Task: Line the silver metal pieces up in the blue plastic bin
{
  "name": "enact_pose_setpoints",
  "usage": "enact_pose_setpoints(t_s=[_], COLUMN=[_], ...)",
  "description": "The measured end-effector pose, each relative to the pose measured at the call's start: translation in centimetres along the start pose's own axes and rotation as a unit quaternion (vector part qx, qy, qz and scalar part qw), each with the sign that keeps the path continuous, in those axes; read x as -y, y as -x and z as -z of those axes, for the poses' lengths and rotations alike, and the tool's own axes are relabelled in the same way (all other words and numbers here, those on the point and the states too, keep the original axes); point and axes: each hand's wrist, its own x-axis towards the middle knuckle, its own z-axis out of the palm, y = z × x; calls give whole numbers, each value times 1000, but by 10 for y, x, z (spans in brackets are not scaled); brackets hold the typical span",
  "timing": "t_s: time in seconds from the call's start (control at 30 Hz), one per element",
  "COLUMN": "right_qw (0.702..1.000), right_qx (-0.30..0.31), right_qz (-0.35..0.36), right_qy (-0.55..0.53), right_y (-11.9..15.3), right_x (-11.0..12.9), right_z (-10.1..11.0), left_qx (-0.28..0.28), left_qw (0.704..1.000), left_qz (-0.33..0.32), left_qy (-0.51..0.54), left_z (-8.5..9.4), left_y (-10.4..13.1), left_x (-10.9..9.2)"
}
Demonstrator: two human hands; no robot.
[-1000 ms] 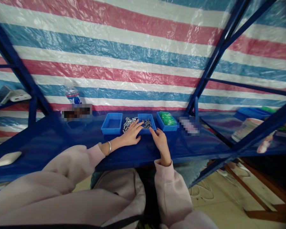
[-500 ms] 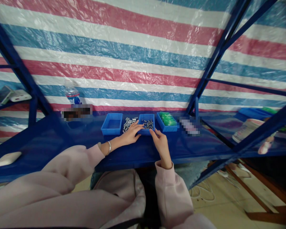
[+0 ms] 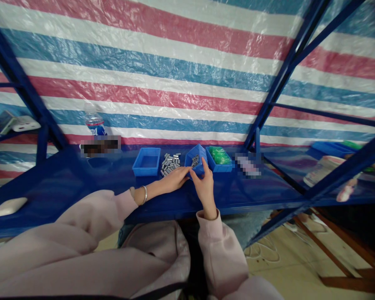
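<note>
striped plastic sheeting (image 3: 162,83) in red, white and blue hangs behind a blue metal shelf (image 3: 81,183), which is framed by dark blue steel bars (image 3: 281,79).

head view: three small blue trays stand in a row at the back of the shelf. the left blue tray (image 3: 146,161) looks bare inside. between it and the middle one lies a heap of small grey metal pieces (image 3: 170,163) loose on the shelf. the middle blue tray (image 3: 196,160) is tipped up, its far side raised and its open top turned toward the heap, with small dark metal parts (image 3: 195,160) showing inside. the right hand (image 3: 203,185) has it by the near rim, fingers curled over the edge and thumb beneath, so the grip is closed on the tray. the left hand (image 3: 174,178) lies flat and loose on the shelf just beside the tray's lower corner, fingertips near the heap, holding nothing; a bracelet (image 3: 144,194) sits on that wrist. both arms wear pale pink sleeves (image 3: 90,233). the right blue tray (image 3: 219,158) holds green pieces (image 3: 220,154) and stands just beside the tilted one. a water bottle (image 3: 94,122) stands farther left against the sheeting, and a white oblong object (image 3: 8,206) lies near the shelf's left front edge. on the next shelf to the right sits a white container (image 3: 321,170).
</note>
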Motion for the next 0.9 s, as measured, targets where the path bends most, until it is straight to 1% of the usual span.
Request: enact_pose_setpoints(t_s=[0.07, 0.17, 0.27, 0.33, 0.43, 0.5, 0.57, 0.67, 0.77, 0.9], right_qw=[1000, 1000, 999, 999, 999, 998, 998, 998, 998, 997], right_qx=[-7, -15, -23, -27, -40, -47, -52, -57, -60, -56], right_qz=[-3, -4, -15, -25, -27, -24, -22, -25, -36, -44], right_qy=[4, -22, -37, -34, -23, -16, -11, -8, 3, 16], right_y=[-1, -2, -3, -3, -4, -4, -4, -4, -3, -2], right_x=[-4, -10, -14, -16, -17, -16, -15, -12, -8, -4], right_z=[-1, -2, -4, -4, -5, -4, -4, -4, -3, -2], left_qx=[9, 24, 43, 49, 46, 49, 58, 62, 48, 36], left_qw=[1000, 997, 994, 991, 985, 976, 968, 959, 954, 951], left_qz=[0, 6, 23, 48, 108, 152, 179, 185, 176, 179], left_qy=[-27, -66, -99, -115, -130, -146, -168, -205, -238, -250], left_z=[4, 10, 11, 10, 8, 7, 6, 7, 9, 12], left_y=[-2, -3, -2, 0, 2, 3, 4, 4, 3, 2], left_x=[-3, -7, -8, -6, -2, -1, 0, -1, -3, -6])
